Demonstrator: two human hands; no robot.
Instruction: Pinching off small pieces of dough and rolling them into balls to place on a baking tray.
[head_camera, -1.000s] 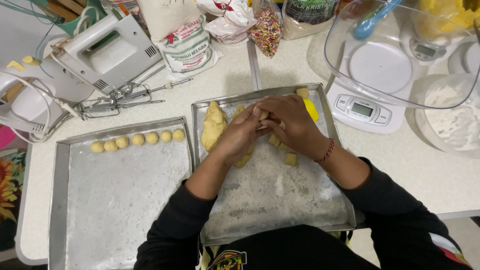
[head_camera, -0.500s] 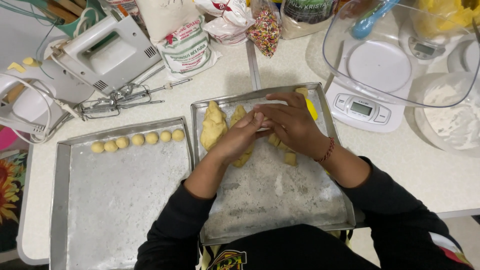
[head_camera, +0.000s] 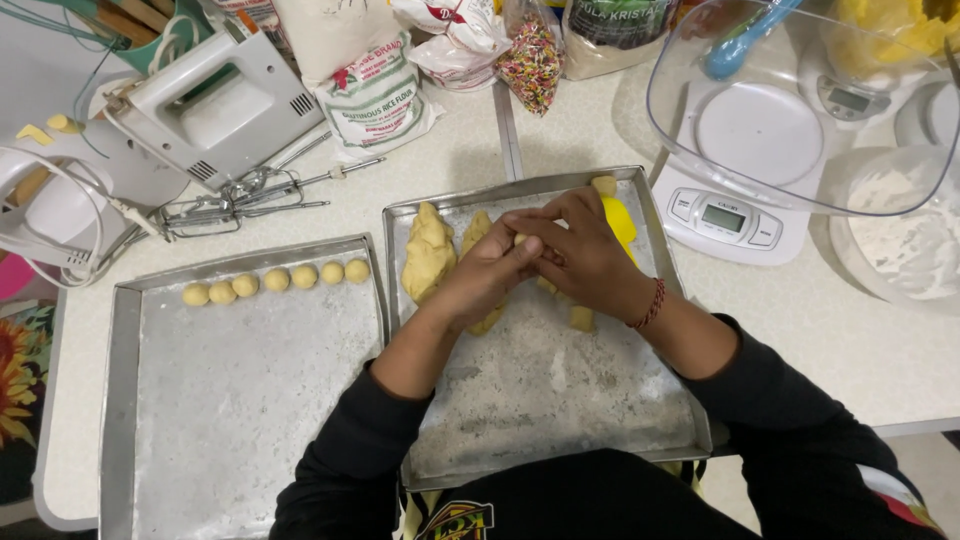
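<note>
Right now both hands are meeting over the floured right tray (head_camera: 560, 420), fingers curled inward against each other. The left hand (head_camera: 490, 275) and the right hand (head_camera: 580, 255) are pressing together around a small piece of dough (head_camera: 519, 240) — only a pale sliver of it is showing between the fingertips, so the fingers are nearly closed on it. A red cord bracelet (head_camera: 650, 305) is sitting on the right wrist.

Just beside the left hand, a large lump of yellow dough (head_camera: 428, 255) is lying on the same tray, and a few small cut pieces are peeking out under and beyond the hands, one dough chunk (head_camera: 582, 318) below the right palm.

On the left tray (head_camera: 240, 400), six rolled dough balls (head_camera: 275, 280) are sitting in a row along the far edge, close together.

Farther back on the counter (head_camera: 450, 150), a white hand mixer (head_camera: 215, 100) is lying with its beaters (head_camera: 240, 200) detached beside it, near a flour bag (head_camera: 375, 95) and a bag of sprinkles (head_camera: 530, 60). To the right, a clear bowl (head_camera: 800, 110) is resting on a kitchen scale (head_camera: 725, 215).
</note>
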